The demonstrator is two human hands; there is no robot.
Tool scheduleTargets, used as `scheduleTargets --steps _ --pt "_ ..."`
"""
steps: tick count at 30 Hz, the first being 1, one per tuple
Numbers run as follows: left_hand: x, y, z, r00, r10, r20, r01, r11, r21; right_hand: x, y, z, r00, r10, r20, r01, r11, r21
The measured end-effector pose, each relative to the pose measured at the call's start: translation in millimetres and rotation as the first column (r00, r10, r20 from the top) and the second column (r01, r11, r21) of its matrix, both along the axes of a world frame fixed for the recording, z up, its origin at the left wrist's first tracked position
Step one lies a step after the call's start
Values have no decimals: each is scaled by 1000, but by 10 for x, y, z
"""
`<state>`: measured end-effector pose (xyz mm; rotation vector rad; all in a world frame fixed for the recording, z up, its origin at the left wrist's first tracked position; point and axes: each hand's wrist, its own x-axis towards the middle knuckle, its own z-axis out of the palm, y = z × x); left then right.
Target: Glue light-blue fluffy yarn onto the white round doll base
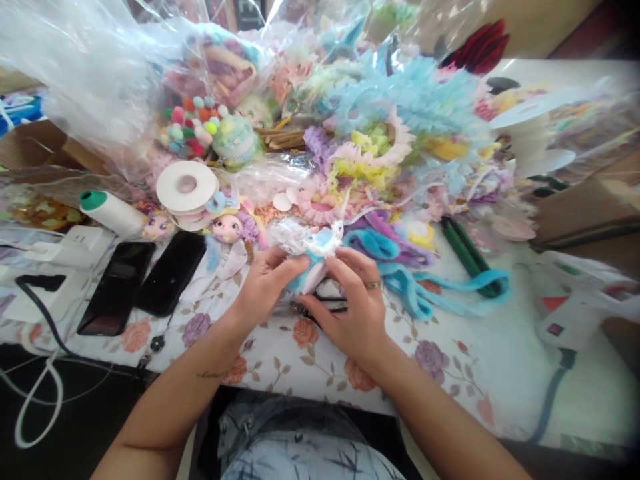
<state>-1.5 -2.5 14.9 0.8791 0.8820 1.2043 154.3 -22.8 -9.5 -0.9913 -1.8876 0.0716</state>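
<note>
Right of the round white spool (186, 185) and nearer than it, a small fluffy white-and-light-blue fabric piece (323, 241) sits between the left hand (266, 279), which pinches it from the spool's side, and the right hand (359, 300), which touches its opposite edge, thumb spread low and grip unclear. Neither hand is clearly nearer, and its long axis is masked. No brand, label or writing can be read.
</note>
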Motion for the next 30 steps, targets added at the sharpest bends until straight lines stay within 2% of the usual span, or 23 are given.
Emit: scheduleTargets --steps 6,14,24,30 --pt "-12 17 38 998 -12 60 15 999 -40 -3 2 -7 1000 -20 -2 20 1000 -11" --pt "7 18 65 994 -72 80 73 997 -13 -1 12 -10 1000 -18 -8 18 1000 -7" --pt "17 10 33 994 -45 95 53 995 -88 8 27 -19 999 -40 -16 40 999 -22" --pt "32 10 25 994 -67 90 73 995 -65 5 30 -27 999 -42 -22 42 999 -13"
